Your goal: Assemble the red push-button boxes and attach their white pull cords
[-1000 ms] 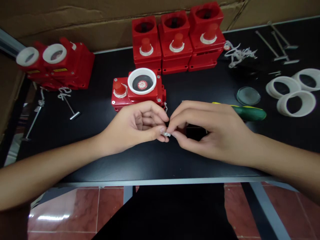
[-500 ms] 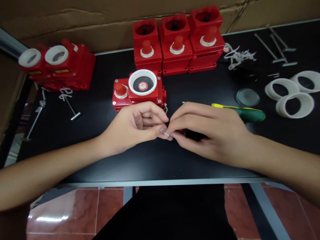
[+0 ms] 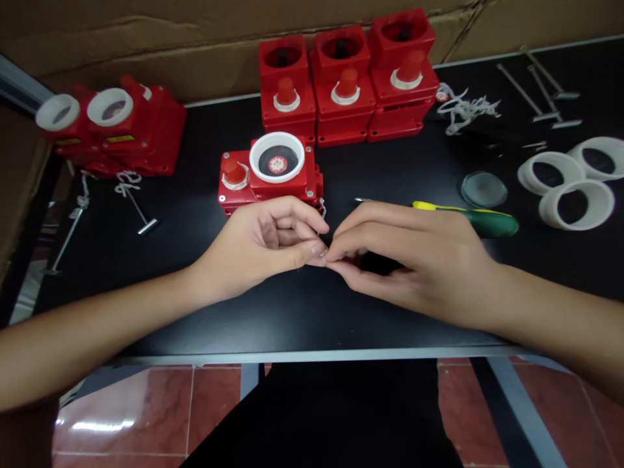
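Observation:
My left hand (image 3: 273, 240) is closed in a pinch, thumb against the fingers, on a thin white cord (image 3: 323, 254). Only a short bit of that cord shows between the fingertips. From the other side, my right hand (image 3: 414, 250) pinches the same bit, its fingertips meeting those of the left. Just behind the left hand lies a red call-point box (image 3: 283, 190) with a white ring, a dark round face and a red knob. A piece of white cord hangs at the box's right side. Under the right hand is a green and yellow screwdriver (image 3: 492, 223), partly covered.
Three red boxes (image 3: 346, 120) without rings stand at the back. More red boxes (image 3: 156, 130) with corded small metal hammers (image 3: 147, 226) are at left. White rings (image 3: 575, 205), glass discs (image 3: 483, 189), loose hammers (image 3: 543, 117) and tangled cord (image 3: 465, 110) lie at right.
Both hands stay together in front of the box. The fingertips have shifted slightly, and less of the white cord shows between them.

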